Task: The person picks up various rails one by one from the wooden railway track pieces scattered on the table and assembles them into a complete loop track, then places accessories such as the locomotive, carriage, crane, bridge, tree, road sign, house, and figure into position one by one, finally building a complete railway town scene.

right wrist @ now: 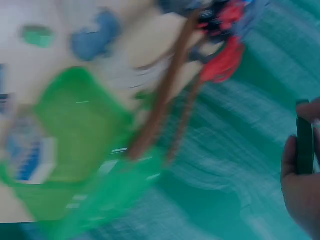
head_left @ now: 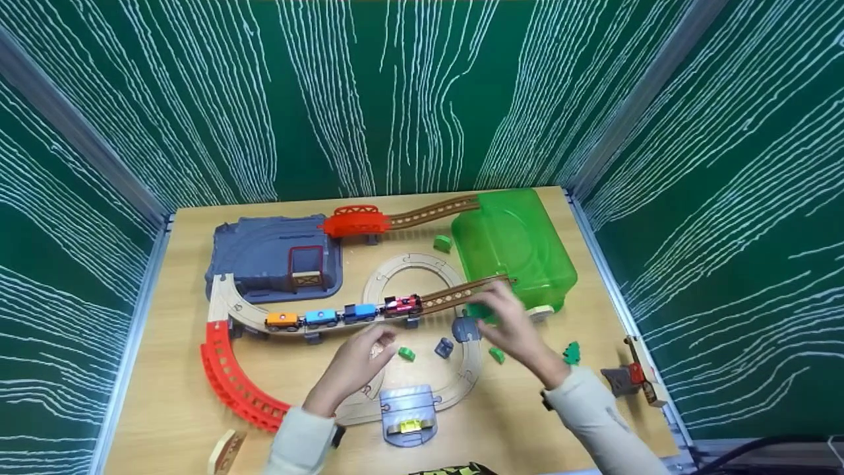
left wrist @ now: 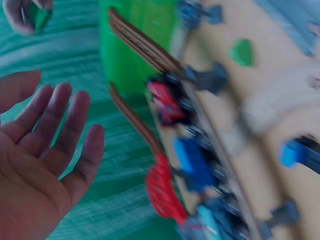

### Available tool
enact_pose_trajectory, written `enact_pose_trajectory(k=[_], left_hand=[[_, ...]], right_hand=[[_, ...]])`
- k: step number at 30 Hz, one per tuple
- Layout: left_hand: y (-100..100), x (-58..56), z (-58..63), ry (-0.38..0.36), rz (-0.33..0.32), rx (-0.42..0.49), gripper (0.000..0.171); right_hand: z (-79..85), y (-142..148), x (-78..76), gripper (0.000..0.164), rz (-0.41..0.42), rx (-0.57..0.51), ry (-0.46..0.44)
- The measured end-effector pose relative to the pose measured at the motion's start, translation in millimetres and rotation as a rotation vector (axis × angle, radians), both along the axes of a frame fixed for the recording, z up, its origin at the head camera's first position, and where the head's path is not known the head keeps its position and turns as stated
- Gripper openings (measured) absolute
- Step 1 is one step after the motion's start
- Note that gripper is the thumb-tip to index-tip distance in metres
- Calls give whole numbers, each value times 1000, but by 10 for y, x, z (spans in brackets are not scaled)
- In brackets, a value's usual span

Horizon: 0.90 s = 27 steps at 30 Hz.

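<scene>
My left hand [head_left: 359, 359] hovers over the near side of the track; in the left wrist view its palm [left wrist: 35, 170] faces up, fingers spread, holding nothing. A small, flat green toy piece [right wrist: 305, 142] is pinched between thumb and fingers of my right hand [head_left: 508, 316], which is beside the translucent green tunnel box [head_left: 514, 257]. A toy train stands on the raised track: a red engine [head_left: 403, 304] in front, blue wagons [head_left: 361, 312] behind it and an orange wagon [head_left: 282, 321] last. Ahead of the engine, a brown ramp track [head_left: 455, 297] reaches the green box.
A grey tunnel block [head_left: 270, 251] and a red bridge [head_left: 356, 221] stand at the back left. Red curved track [head_left: 237, 386] lies at left, a grey crossing plate [head_left: 405, 412] in front. Small green pieces [head_left: 407, 354] and a green tree [head_left: 571, 353] lie about; a crane-like toy [head_left: 636, 376] sits far right.
</scene>
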<state>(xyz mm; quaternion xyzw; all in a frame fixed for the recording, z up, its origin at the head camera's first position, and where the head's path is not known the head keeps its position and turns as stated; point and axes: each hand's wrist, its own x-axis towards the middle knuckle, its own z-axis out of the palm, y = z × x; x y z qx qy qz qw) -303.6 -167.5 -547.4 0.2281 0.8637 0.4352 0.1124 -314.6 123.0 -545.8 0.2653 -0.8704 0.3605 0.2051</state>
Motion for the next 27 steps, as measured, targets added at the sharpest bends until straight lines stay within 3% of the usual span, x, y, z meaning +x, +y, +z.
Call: enact_pose_trajectory(k=[3, 6, 12, 17, 19, 22, 27], left_hand=[[157, -118, 111, -50, -32, 130, 45], [274, -203, 183, -145, -28, 251, 53], [282, -233, 341, -190, -4, 447, 38], [168, -241, 471, -174, -1, 463, 41], [116, -272, 445, -162, 9, 462, 42], [-2, -356, 293, -120, 54, 441, 39], [-357, -445, -13, -64, 237, 332, 29]], right_hand=[[139, -306, -42, 50, 160, 71, 5], [223, -604, -83, 51, 259, 133, 50], [292, -974, -113, 46, 341, 266, 67], [306, -1082, -153, 42, 401, 376, 130], [307, -1106, -185, 43, 434, 408, 191], [313, -1115, -228, 48, 453, 439, 247], [332, -1033, -259, 50, 383, 420, 216]])
